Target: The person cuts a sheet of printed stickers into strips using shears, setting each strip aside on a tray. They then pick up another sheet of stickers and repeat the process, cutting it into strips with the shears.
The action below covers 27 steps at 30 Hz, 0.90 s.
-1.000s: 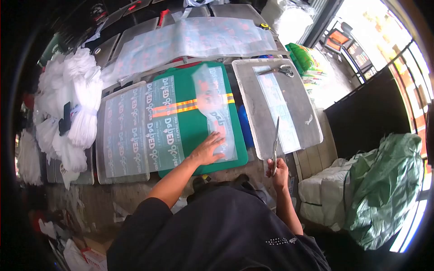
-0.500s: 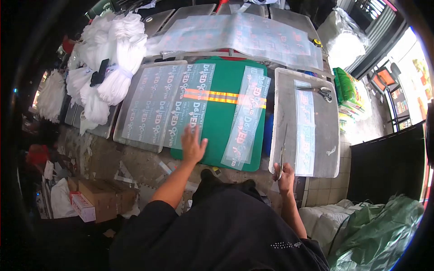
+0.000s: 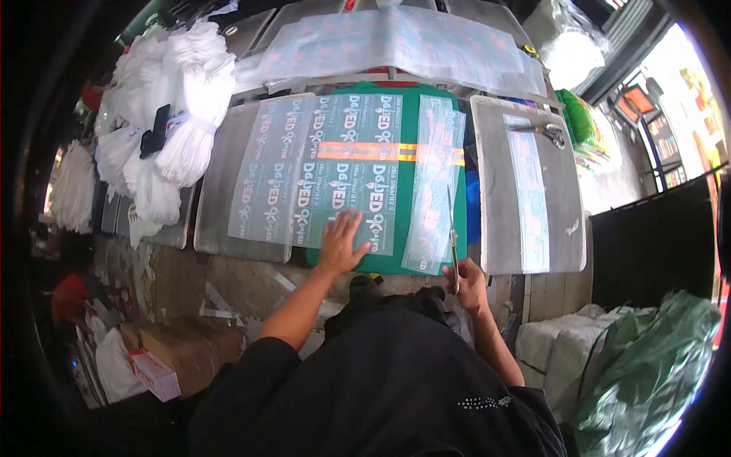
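Observation:
My left hand [image 3: 341,244] lies with fingers spread on a clear printed film sheet [image 3: 384,194] marked with repeated "DepED" lettering. The sheet spans a grey board [image 3: 213,221] and the left part of a green panel [image 3: 409,179], which has an orange and yellow reflective stripe [image 3: 407,152]. My right hand [image 3: 467,285] is closed around the handles of a pair of scissors [image 3: 454,242]. Their long blades point away from me, over the right edge of the panel. Overlapping cut film strips [image 3: 434,206] lie on the panel's right side.
To the right, another grey board [image 3: 563,228] bears a film strip [image 3: 531,206] and a second pair of scissors [image 3: 550,133]. Larger film sheets [image 3: 426,46] cover the back. White bundles [image 3: 179,91] with a black object stand left. Cardboard boxes [image 3: 190,346] sit lower left.
The printed sheet has slid right over the green panel, together with my left hand. My right hand has brought the scissors left, from the right board to the panel's edge.

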Each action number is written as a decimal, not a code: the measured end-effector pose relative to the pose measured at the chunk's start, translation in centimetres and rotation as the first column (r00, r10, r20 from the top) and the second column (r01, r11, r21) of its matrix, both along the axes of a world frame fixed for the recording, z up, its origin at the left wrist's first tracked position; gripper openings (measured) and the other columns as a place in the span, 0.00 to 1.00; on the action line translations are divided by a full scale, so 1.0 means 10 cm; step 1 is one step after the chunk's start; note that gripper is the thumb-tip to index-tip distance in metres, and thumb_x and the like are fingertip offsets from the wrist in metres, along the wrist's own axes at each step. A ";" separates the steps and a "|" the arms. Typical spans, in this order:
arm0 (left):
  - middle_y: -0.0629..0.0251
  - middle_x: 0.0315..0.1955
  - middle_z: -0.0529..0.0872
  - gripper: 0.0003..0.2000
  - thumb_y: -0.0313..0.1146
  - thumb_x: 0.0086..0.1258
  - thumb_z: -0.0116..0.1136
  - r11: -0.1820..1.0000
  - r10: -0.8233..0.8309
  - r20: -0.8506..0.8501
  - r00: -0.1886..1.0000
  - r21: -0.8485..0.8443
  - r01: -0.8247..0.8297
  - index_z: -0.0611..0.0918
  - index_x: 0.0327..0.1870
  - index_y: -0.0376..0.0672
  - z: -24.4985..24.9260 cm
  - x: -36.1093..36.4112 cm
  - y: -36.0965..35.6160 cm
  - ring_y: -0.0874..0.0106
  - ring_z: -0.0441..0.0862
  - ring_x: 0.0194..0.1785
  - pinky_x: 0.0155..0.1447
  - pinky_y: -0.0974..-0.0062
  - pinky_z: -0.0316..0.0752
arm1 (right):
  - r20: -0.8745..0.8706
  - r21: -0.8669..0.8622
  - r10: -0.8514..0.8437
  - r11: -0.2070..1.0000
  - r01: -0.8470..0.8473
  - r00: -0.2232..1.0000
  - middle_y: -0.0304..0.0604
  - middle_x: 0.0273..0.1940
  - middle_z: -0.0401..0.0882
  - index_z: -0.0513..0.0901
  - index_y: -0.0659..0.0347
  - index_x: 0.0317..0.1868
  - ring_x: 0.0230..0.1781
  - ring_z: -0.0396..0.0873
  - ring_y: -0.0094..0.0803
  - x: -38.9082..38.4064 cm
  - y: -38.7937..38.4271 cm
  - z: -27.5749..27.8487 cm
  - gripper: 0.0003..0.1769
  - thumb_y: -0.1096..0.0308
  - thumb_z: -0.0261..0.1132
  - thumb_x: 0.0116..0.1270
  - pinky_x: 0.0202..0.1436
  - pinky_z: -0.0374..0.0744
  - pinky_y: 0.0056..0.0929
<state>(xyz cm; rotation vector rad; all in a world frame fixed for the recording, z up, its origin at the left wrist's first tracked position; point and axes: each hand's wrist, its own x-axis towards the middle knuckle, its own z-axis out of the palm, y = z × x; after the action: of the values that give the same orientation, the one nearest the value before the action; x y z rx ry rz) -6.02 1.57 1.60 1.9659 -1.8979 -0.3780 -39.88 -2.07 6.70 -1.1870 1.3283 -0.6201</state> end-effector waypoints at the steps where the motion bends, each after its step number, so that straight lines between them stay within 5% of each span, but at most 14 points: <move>1: 0.51 0.76 0.59 0.37 0.56 0.69 0.56 0.998 -0.058 0.022 0.998 -0.033 0.059 0.63 0.76 0.50 0.06 0.23 0.03 0.49 0.55 0.78 0.77 0.41 0.49 | -0.009 0.008 -0.016 1.000 0.016 1.000 0.38 0.25 0.80 0.77 0.65 0.34 0.22 0.74 0.19 0.11 0.10 0.08 0.20 0.57 0.75 0.63 0.24 0.71 0.23; 3: 0.53 0.76 0.59 0.37 0.56 0.68 0.57 0.990 -0.123 0.029 0.992 -0.063 0.125 0.63 0.77 0.51 0.15 0.58 0.06 0.51 0.54 0.79 0.78 0.43 0.48 | 0.118 0.069 -0.018 0.998 0.010 0.993 0.38 0.25 0.80 0.77 0.65 0.34 0.22 0.74 0.19 0.31 0.29 0.24 0.20 0.59 0.76 0.63 0.25 0.72 0.24; 6: 0.56 0.77 0.59 0.37 0.58 0.68 0.57 0.932 -0.362 0.227 0.904 0.102 0.348 0.64 0.76 0.54 0.12 0.89 0.07 0.54 0.54 0.79 0.78 0.45 0.48 | -0.011 0.084 0.091 0.992 -0.090 0.996 0.36 0.24 0.78 0.78 0.65 0.35 0.21 0.73 0.19 0.54 0.57 0.22 0.18 0.60 0.76 0.63 0.25 0.72 0.24; 11: 0.61 0.77 0.59 0.32 0.59 0.73 0.49 0.927 -0.375 0.251 0.892 0.095 0.363 0.66 0.75 0.57 -0.03 0.92 0.04 0.57 0.54 0.79 0.79 0.49 0.49 | -0.229 0.069 0.272 0.962 -0.264 0.935 0.38 0.25 0.81 0.80 0.68 0.35 0.28 0.76 0.20 0.75 1.16 0.02 0.22 0.57 0.79 0.58 0.30 0.74 0.25; 12: 0.61 0.77 0.61 0.32 0.59 0.73 0.49 0.933 -0.361 0.244 0.900 0.083 0.351 0.66 0.75 0.56 -0.06 0.92 0.03 0.57 0.55 0.79 0.78 0.48 0.51 | -0.194 0.225 0.309 0.938 -0.264 0.931 0.45 0.29 0.81 0.81 0.68 0.37 0.32 0.77 0.26 0.74 1.26 -0.02 0.31 0.44 0.78 0.56 0.38 0.77 0.32; 17: 0.62 0.75 0.64 0.32 0.59 0.74 0.49 0.946 -0.317 0.069 0.946 0.100 0.309 0.66 0.75 0.55 -0.03 0.97 -0.04 0.58 0.58 0.78 0.77 0.48 0.53 | -0.099 0.308 0.430 0.871 -0.383 0.897 0.47 0.34 0.82 0.80 0.68 0.43 0.39 0.78 0.32 0.89 1.53 -0.11 0.40 0.31 0.69 0.59 0.44 0.76 0.36; 19: 0.61 0.75 0.64 0.32 0.58 0.74 0.49 0.946 -0.312 0.015 0.950 0.100 0.309 0.66 0.75 0.53 0.02 0.98 -0.03 0.59 0.57 0.78 0.77 0.48 0.52 | 0.034 0.192 0.314 0.930 -0.314 0.949 0.43 0.34 0.80 0.79 0.67 0.44 0.37 0.78 0.33 1.07 1.60 -0.20 0.41 0.30 0.65 0.61 0.43 0.76 0.36; 23: 0.59 0.77 0.61 0.38 0.59 0.68 0.57 0.944 -0.330 0.030 0.943 0.010 0.330 0.65 0.75 0.49 0.07 0.98 0.03 0.58 0.55 0.80 0.79 0.49 0.48 | 0.336 0.231 0.210 0.927 -0.296 0.918 0.39 0.34 0.77 0.77 0.65 0.43 0.34 0.76 0.28 1.49 1.55 -0.46 0.36 0.33 0.62 0.66 0.40 0.76 0.30; 27: 0.57 0.76 0.62 0.40 0.55 0.62 0.65 0.942 -0.333 0.022 0.943 -0.047 0.333 0.66 0.74 0.47 0.06 0.90 0.14 0.57 0.55 0.79 0.79 0.49 0.49 | 0.249 0.227 0.045 0.968 -0.103 0.968 0.41 0.32 0.79 0.76 0.66 0.42 0.34 0.78 0.27 1.85 1.51 -0.49 0.34 0.37 0.64 0.67 0.39 0.77 0.27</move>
<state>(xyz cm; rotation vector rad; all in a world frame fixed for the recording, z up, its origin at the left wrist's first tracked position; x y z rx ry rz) 3.00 3.01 2.17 1.6165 -2.2304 -0.4050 -21.36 13.00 1.83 -0.9294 1.1110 -0.5165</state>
